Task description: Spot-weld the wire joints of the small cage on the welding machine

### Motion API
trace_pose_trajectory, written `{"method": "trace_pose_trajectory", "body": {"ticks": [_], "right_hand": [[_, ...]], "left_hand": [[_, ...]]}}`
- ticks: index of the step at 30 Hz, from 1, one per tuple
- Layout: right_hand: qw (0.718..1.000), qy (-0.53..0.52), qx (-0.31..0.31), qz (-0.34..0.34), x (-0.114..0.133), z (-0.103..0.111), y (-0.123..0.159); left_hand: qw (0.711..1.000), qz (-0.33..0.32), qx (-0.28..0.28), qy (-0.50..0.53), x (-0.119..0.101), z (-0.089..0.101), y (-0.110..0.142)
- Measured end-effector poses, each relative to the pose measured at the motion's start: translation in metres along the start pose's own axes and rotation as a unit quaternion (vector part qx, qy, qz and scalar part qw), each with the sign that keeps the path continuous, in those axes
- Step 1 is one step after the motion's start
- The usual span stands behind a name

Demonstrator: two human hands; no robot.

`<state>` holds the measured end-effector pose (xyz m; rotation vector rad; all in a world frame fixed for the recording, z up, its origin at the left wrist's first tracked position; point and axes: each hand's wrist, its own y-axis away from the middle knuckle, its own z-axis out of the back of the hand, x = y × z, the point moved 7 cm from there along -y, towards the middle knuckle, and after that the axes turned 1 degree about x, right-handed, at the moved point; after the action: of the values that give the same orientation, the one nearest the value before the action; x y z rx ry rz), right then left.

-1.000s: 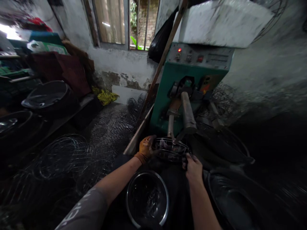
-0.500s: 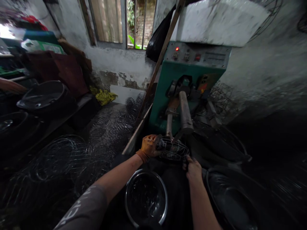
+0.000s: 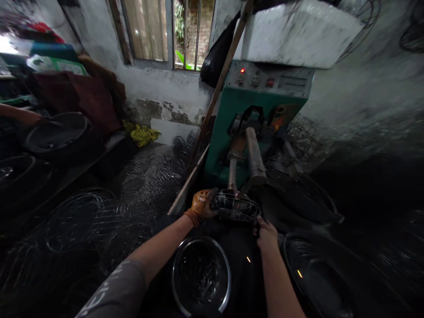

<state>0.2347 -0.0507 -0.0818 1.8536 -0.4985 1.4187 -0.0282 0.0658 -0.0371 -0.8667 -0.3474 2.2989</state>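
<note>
A small round wire basket (image 3: 236,206) sits under the metal arms (image 3: 254,154) of a green machine (image 3: 255,106). My left hand (image 3: 201,204), in an orange glove, grips the basket's left rim. My bare right hand (image 3: 265,232) is closed on the basket's right front edge. Two small sparks (image 3: 247,259) glow just below the basket.
A shiny steel bowl (image 3: 200,276) stands right below my arms. Dark basins (image 3: 318,274) lie to the right. Piles of wire rings and baskets (image 3: 99,216) cover the left floor. Black tubs (image 3: 56,134) and another person's arm (image 3: 20,115) are far left. A wooden pole (image 3: 218,84) leans beside the machine.
The basket stays under the machine arms with both hands on it, turned slightly. Sparks now show below it. Another person's arm has come into view at the far left.
</note>
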Motion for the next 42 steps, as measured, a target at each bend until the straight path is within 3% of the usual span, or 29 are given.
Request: {"method": "trace_pose_trajectory", "body": {"ticks": [3, 17, 20, 22, 24, 26, 31, 36, 39, 42], "right_hand": [[1.0, 0.002, 0.001, -0.005, -0.005, 0.003, -0.003], [1.0, 0.002, 0.01, -0.015, -0.011, 0.0, -0.004], [0.999, 0.049, 0.015, -0.016, -0.006, 0.001, 0.002], [0.991, 0.134, -0.004, 0.007, 0.004, 0.009, 0.007], [0.961, 0.264, -0.033, 0.079, 0.025, 0.015, 0.016], [0.915, 0.366, -0.032, 0.164, 0.046, 0.007, 0.032], [0.871, 0.395, 0.111, 0.272, 0.058, -0.063, 0.081], [0.8, 0.512, 0.104, 0.295, 0.053, -0.116, 0.101], [0.768, 0.571, 0.083, 0.277, 0.053, -0.125, 0.098], [0.763, 0.584, 0.068, 0.269, 0.055, -0.119, 0.091]], "left_hand": [[1.0, -0.025, -0.012, -0.002, -0.009, 0.004, -0.004], [0.999, -0.031, 0.007, -0.011, -0.019, 0.007, -0.013], [1.0, -0.014, -0.014, 0.017, -0.01, 0.006, -0.005], [0.999, 0.021, -0.017, 0.034, 0.004, 0.002, 0.004], [0.996, 0.069, 0.007, 0.048, 0.022, -0.008, 0.014], [0.992, 0.103, 0.032, 0.058, 0.035, -0.018, 0.019], [0.992, 0.105, 0.023, 0.065, 0.04, -0.023, 0.013], [0.99, 0.109, 0.05, 0.067, 0.038, -0.025, 0.009], [0.992, 0.099, 0.066, 0.047, 0.035, -0.021, 0.009], [0.994, 0.077, 0.081, 0.002, 0.028, -0.014, 0.007]]}}
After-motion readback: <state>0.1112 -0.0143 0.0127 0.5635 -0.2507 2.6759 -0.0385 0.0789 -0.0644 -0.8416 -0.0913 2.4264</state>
